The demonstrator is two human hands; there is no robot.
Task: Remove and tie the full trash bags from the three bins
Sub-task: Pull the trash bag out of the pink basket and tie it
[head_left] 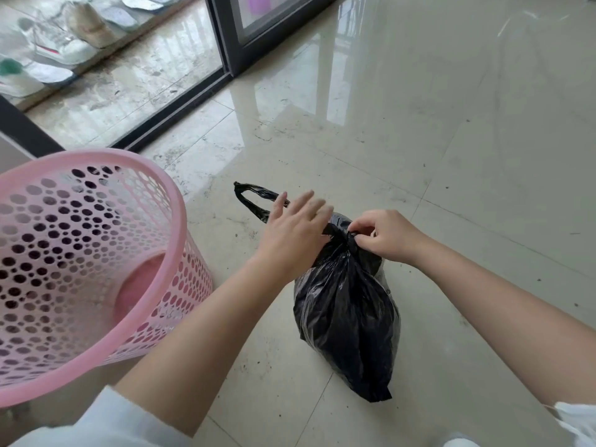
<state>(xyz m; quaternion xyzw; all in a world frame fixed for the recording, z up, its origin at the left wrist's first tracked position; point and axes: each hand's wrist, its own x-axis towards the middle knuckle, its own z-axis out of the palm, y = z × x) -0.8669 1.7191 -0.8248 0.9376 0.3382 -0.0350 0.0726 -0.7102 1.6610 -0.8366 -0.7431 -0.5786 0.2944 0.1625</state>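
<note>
A full black trash bag (346, 314) stands on the tiled floor in the middle of the view, its neck gathered at the top. My right hand (385, 235) pinches the twisted neck of the bag from the right. My left hand (295, 230) is over the bag's left side with its fingers stretched out straight, and one black handle loop (250, 198) sticks out to the left from under them. Whether the left hand holds that loop is hidden by the palm. A pink perforated bin (96, 253) stands at the left with no bag inside.
Glossy beige floor tiles (451, 140) stretch to the right and far side. A dark sliding-door frame (225, 43) and its floor track run across the upper left, with shoes (87, 27) and insoles on a ledge behind the glass.
</note>
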